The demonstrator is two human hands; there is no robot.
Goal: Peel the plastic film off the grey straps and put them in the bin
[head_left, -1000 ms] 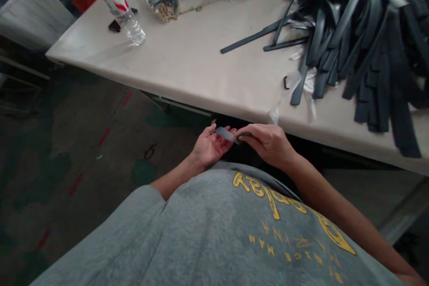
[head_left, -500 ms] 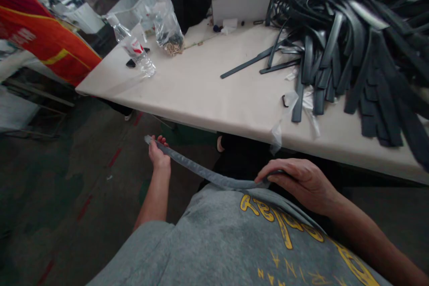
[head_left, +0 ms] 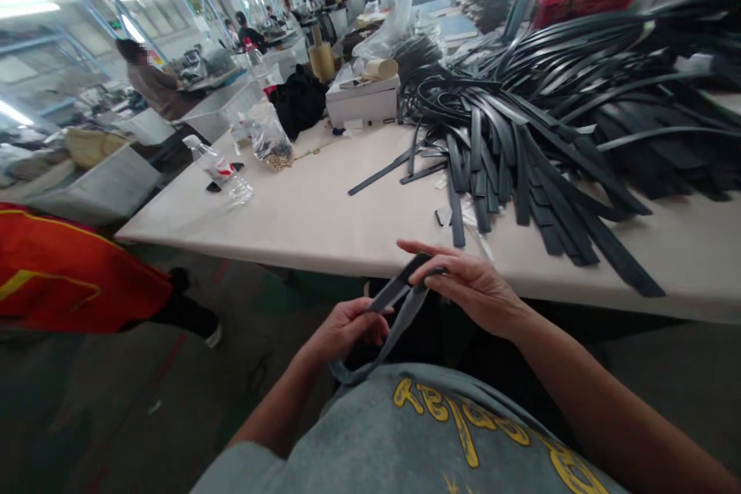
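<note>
Strap (head_left: 399,324) that stretched between the hands half a second ago now curls into a loop — from my remote seat I see it just off the near edge of the table (head_left: 301,228). The left hand (head_left: 350,328) has its fingers closed on it; the right hand (head_left: 472,285) pinches its upper part. It looks flat, grey, supple — the heaped straps (head_left: 521,139) darker, smooth, blunt-ended.

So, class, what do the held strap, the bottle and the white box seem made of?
Held strap: perhaps leather or synthetic, smooth and dark greyish; it bends into a loop.
Bottle: probably plastic, clear, glossy, with highlights.
White box: likely cardboard, matte, flat-sided.
</note>
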